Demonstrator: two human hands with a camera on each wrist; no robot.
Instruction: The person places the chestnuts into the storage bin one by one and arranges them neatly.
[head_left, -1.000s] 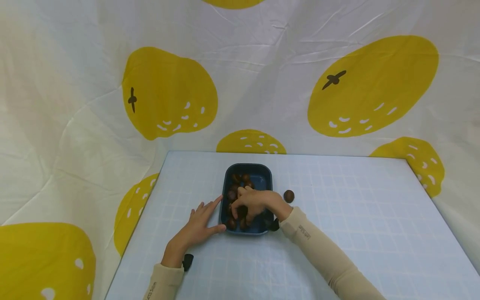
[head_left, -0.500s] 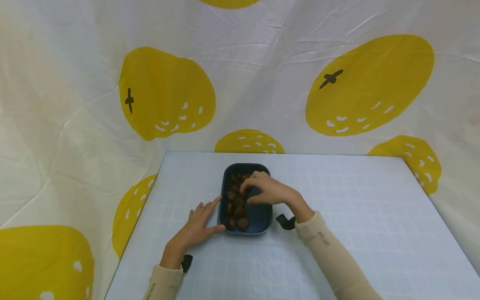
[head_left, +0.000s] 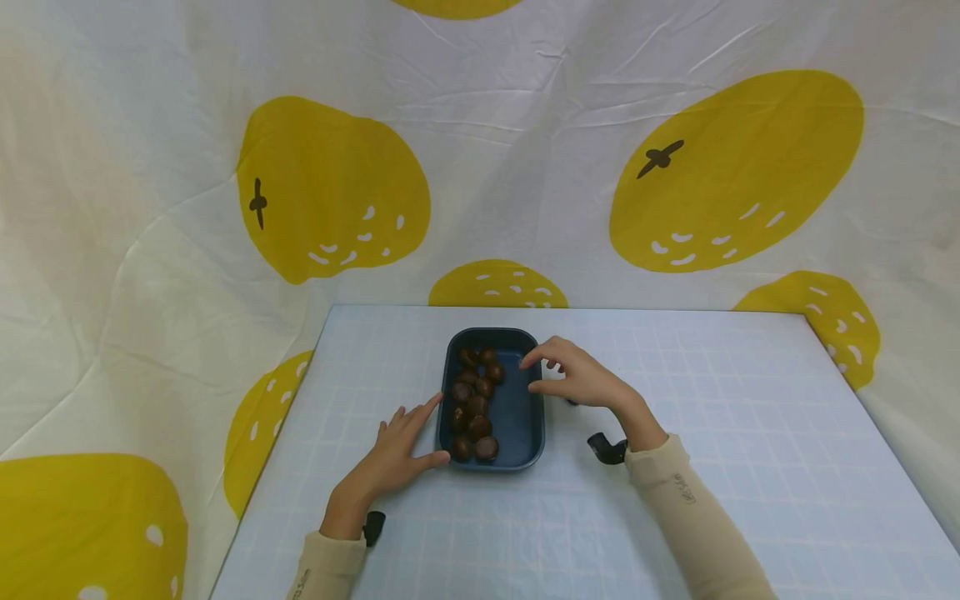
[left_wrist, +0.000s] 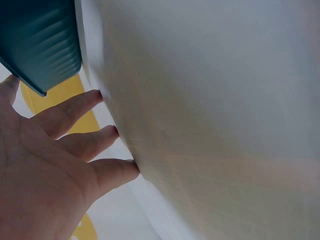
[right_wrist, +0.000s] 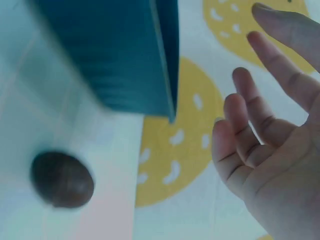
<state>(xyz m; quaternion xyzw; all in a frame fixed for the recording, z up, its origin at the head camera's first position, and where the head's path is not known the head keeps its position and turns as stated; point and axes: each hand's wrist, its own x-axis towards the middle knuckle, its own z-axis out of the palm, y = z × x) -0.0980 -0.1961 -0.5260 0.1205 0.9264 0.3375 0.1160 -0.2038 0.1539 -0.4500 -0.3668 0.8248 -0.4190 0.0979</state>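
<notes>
A dark blue rectangular tray (head_left: 517, 425) stands on the table with several glossy brown chestnuts (head_left: 477, 406) gathered along its left side. My left hand (head_left: 393, 454) lies with spread fingers beside the tray's left wall; its index fingertip and thumb reach the rim. Above the tray's right rim hovers my right hand (head_left: 581, 375), thumb and fingers apart and holding nothing. In the right wrist view a single chestnut (right_wrist: 62, 179) lies on the table outside the tray. From the head camera my right hand mostly covers that chestnut.
The table (head_left: 712, 417) has a pale checked cover. Behind it hangs a white cloth (head_left: 525, 183) printed with large yellow fruit. A small black device (head_left: 606, 448) shows at my right wrist, and another black device (head_left: 373, 527) at my left.
My right hand has risen from among the chestnuts and moved right to the tray's right rim, uncovering the chestnuts inside. The left hand has stayed in place.
</notes>
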